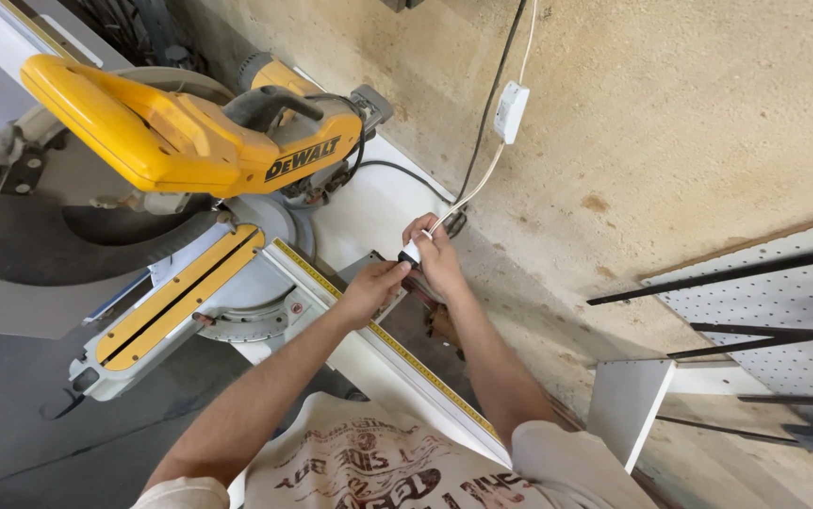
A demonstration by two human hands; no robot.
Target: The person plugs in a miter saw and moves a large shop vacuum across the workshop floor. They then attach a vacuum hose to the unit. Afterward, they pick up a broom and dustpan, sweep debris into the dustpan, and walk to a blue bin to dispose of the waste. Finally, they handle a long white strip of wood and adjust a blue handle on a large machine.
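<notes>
Saw [189,141]: glossy yellow plastic housing, matt black grip, bare grey metal base. Bench [369,217]: smooth white laminate, edged with a yellow tape rule [378,330]. Wall [670,123]: rough, stained plaster. Plug [411,253], in the left hand [369,292] and right hand [436,253]: smooth white plastic. Pegboard [764,302]: matt white, perforated. Shirt [369,467]: printed cloth.

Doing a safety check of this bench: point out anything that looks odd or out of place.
One thing stands out: a white cable with a small white box hangs loose down the bare wall. Both hands, left hand and right hand, meet at its lower end, close beside the yellow saw.
</notes>
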